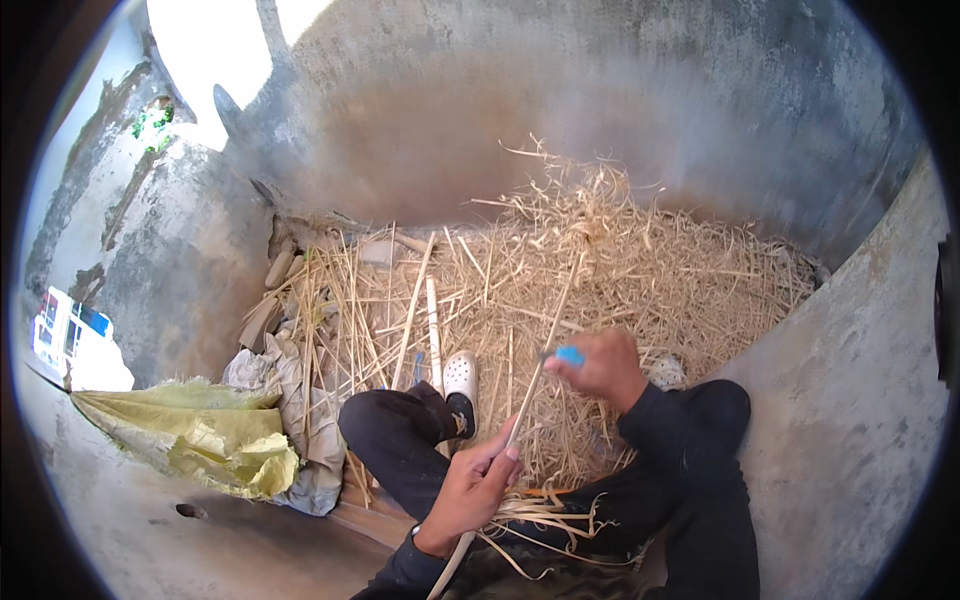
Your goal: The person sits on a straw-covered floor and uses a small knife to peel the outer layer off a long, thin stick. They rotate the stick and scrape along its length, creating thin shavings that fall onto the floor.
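Dry matt straw, rough concrete wall, crinkled woven plastic sack.

Daylight poured in from a blown-out white opening at the upper left, glaring there. The concrete wall looked softly blurred, and straight edges curved toward a black rim. The straw was evenly lit, shadows faint.

Motion blurs the right hand, so the small blue tool in its grip cannot be identified. The pale stalk disappears inside the left hand and runs off the lower edge. Straw hides one white shoe.
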Demonstrator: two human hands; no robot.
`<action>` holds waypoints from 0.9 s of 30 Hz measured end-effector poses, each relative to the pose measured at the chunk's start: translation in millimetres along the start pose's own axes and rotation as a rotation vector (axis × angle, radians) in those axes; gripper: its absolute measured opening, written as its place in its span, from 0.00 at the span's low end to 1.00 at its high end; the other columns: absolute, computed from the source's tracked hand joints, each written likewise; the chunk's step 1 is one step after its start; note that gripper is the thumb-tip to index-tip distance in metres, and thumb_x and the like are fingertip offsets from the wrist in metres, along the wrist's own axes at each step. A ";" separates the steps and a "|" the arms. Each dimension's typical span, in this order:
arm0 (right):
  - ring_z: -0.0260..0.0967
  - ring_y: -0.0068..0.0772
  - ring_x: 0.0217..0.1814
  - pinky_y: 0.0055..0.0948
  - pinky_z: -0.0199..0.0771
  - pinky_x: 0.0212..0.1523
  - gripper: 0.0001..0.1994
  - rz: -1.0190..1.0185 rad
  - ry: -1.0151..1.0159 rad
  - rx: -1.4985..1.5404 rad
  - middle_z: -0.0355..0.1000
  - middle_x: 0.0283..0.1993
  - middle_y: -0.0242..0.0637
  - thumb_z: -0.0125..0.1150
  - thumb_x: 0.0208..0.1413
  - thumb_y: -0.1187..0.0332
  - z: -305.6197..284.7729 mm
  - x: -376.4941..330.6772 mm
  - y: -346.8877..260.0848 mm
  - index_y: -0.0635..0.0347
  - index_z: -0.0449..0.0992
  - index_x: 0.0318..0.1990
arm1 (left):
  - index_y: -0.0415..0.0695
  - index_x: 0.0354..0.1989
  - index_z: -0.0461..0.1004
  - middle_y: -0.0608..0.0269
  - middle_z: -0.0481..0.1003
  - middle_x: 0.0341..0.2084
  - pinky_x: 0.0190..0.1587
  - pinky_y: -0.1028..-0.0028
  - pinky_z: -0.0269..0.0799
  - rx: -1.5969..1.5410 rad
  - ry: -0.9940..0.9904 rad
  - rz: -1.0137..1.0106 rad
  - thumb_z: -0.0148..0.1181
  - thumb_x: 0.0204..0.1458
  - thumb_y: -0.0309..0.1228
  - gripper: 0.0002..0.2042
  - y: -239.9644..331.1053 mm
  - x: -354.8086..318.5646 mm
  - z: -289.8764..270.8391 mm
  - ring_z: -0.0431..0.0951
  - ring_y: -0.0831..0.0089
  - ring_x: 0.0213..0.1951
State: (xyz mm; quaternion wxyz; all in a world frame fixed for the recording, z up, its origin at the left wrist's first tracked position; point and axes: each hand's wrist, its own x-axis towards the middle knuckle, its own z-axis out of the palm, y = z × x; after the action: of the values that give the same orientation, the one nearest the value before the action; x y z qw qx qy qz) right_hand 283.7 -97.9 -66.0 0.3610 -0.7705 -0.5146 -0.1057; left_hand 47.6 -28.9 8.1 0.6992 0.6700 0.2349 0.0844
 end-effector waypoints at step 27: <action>0.66 0.41 0.12 0.37 0.64 0.14 0.32 0.059 -0.084 -0.053 0.65 0.10 0.38 0.52 0.49 0.31 6.7 4.0 -0.8 0.52 0.71 0.13 | 0.38 0.62 0.60 0.73 0.59 0.15 0.24 0.80 0.55 -0.938 -0.118 -0.291 0.42 0.63 0.31 0.20 -26.1 24.3 -16.4 0.56 0.83 0.17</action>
State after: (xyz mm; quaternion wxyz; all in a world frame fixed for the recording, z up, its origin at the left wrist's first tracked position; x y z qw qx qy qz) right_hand 283.4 -90.4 -68.4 0.3215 -0.7984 -0.5033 -0.0761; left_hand 56.5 -5.9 -22.5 0.9420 0.2472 0.2225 0.0444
